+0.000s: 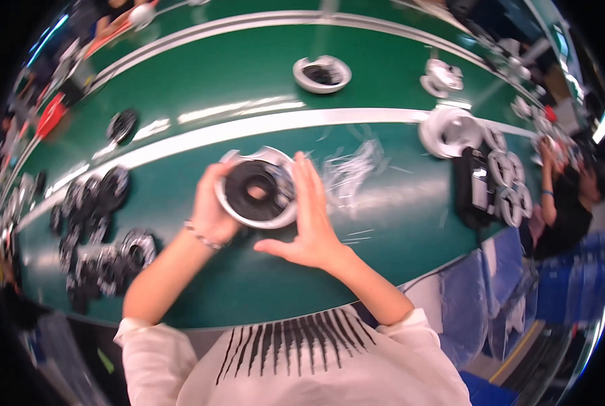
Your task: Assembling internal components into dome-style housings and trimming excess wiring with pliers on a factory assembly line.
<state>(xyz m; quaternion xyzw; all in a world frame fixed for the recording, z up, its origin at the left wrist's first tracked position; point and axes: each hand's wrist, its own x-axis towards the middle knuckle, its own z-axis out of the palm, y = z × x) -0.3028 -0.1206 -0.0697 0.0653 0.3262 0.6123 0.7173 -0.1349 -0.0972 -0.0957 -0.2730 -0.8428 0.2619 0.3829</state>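
A white round housing [258, 222] with a black ring-shaped part [243, 184] inside it is raised over the green table in front of me. My left hand [212, 206] grips its left side, fingers partly hidden behind the rim. Along its right side, my right hand [310, 220] has its fingers stretched out and the thumb spread apart; the fingers are at or against the rim. Just right of them lies a loose pile of thin clear plastic strips [353, 172].
Several black ring parts [113, 189] are grouped at the left. A white bowl-shaped housing [322, 76] with black inside sits on the far belt. White rings [512, 186], a white housing [446, 132] and a black box-shaped device [473, 186] stand at right. A co-worker [565, 203] works beyond.
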